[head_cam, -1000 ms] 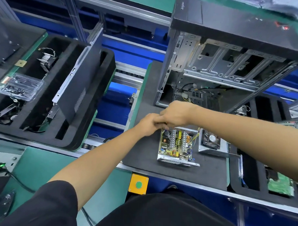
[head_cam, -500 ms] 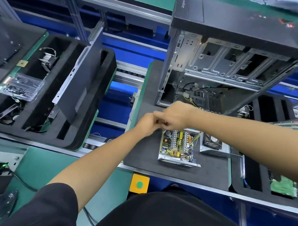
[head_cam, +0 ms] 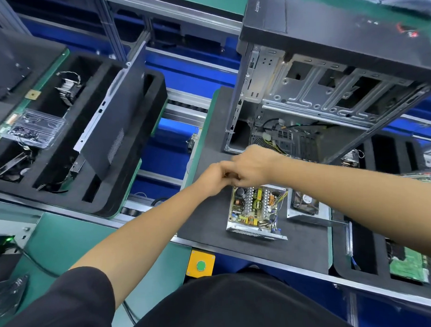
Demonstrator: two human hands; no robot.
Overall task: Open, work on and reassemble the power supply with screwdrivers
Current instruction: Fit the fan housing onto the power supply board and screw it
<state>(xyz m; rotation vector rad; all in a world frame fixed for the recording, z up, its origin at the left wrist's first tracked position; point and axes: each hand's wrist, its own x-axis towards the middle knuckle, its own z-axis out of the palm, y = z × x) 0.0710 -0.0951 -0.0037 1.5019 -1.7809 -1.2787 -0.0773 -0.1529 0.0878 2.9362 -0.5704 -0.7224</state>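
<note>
The open power supply (head_cam: 256,210) lies on the black mat (head_cam: 211,219) with its circuit board and yellow coils exposed. Its metal cover with the fan (head_cam: 305,204) sits just to the right. My left hand (head_cam: 211,177) and my right hand (head_cam: 252,165) meet fingertip to fingertip just above the supply's far left corner. Both sets of fingers are curled inward. Motion blur hides whatever lies between them. No screwdriver shows.
An open computer case (head_cam: 317,91) stands behind the hands, cables hanging inside. A black foam tray (head_cam: 141,180) at left holds a side panel (head_cam: 115,122) and a clear box of screws (head_cam: 35,128). Another foam tray holding a green board (head_cam: 406,264) is at right. A green button (head_cam: 200,265) sits at the bench edge.
Both hands stay joined at the supply's far left corner and have drifted slightly left and up from it. The power supply and cover have not moved.
</note>
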